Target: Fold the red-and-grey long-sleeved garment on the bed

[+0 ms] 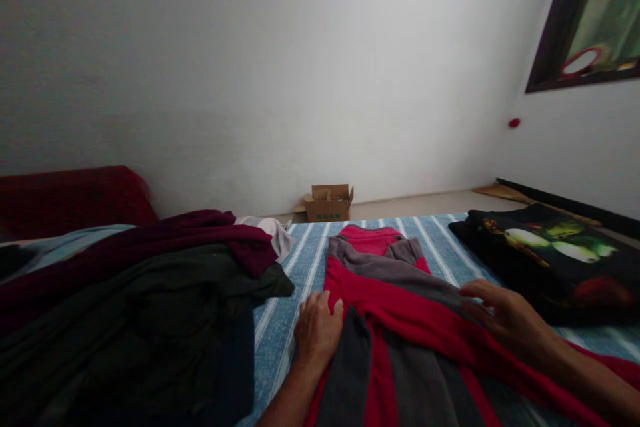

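Fingers [320, 301] of the left hand [317, 332] lie close together and flat, palm down. They grip nothing. They rest on the left edge of the red and grey top [400, 323], where it meets the sheet [280, 320], and the thumb lies on the red panel.

Head view, right side: the right hand [505, 321] is over the top's right half with the palm down. Its fingers [475, 292] are slightly apart, point left towards the middle of the top, and close on nothing. Whether they press the cloth or sit just above it cannot be told.

The top is spread lengthwise down the middle of the blue striped sheet. Its red collar is at the far end and its body runs towards the camera between the two hands. One red sleeve crosses under the right forearm.

Surroundings:
- A pile [125, 333] of dark clothes sits just left of the left hand, with a maroon cloth [190, 240] on top and a white cloth [275, 228] at its far end.
- A dark red cushion [70, 197] lies behind the pile.
- A black printed shirt [565, 260] lies on the sheet just right of the top, beyond the right hand.
- An open box [329, 203] stands on the floor against the wall [300, 67].
- A dark frame [550, 47] shows at the upper right.
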`<state>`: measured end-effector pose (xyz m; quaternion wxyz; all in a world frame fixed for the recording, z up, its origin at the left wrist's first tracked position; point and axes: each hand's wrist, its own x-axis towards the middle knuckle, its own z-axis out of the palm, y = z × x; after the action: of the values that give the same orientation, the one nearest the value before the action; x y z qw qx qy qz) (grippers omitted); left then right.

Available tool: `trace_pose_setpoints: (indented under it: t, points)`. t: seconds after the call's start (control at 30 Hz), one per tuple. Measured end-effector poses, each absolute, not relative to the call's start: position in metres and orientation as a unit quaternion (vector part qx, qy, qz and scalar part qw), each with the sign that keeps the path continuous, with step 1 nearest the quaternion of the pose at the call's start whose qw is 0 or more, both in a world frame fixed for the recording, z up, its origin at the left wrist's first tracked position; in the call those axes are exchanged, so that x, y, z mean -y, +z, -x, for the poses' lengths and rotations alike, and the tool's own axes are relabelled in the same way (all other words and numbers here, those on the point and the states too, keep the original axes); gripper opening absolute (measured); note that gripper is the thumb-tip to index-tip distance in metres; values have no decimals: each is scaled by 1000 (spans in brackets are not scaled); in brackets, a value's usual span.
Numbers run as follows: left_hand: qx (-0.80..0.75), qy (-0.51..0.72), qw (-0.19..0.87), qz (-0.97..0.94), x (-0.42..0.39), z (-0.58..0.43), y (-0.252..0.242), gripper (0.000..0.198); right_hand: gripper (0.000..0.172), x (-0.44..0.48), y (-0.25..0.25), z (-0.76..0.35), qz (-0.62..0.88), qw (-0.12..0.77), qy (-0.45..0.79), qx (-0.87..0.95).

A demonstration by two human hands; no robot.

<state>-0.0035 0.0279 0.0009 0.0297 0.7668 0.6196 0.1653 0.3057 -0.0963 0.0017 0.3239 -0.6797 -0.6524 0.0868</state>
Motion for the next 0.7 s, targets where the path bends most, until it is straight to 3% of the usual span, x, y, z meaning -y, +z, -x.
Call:
trace_pose_setpoints:
  t: [0.13,0.3,0.43,0.7]
  points:
    - [-645,157,72,-744,-38,4,4,40,32,148,-25,-352,729,357,-28,584]
    - [-649,201,122,-723,-50,8,3,41,41,180,-51,-371,751,327,-112,562]
    - [-671,210,129,-699,-52,8,2,39,42,186,-57,-372,765,298,-54,568]
    - [-670,188,141,-704,-58,8,3,30,36,189,-59,-379,788,329,13,520]
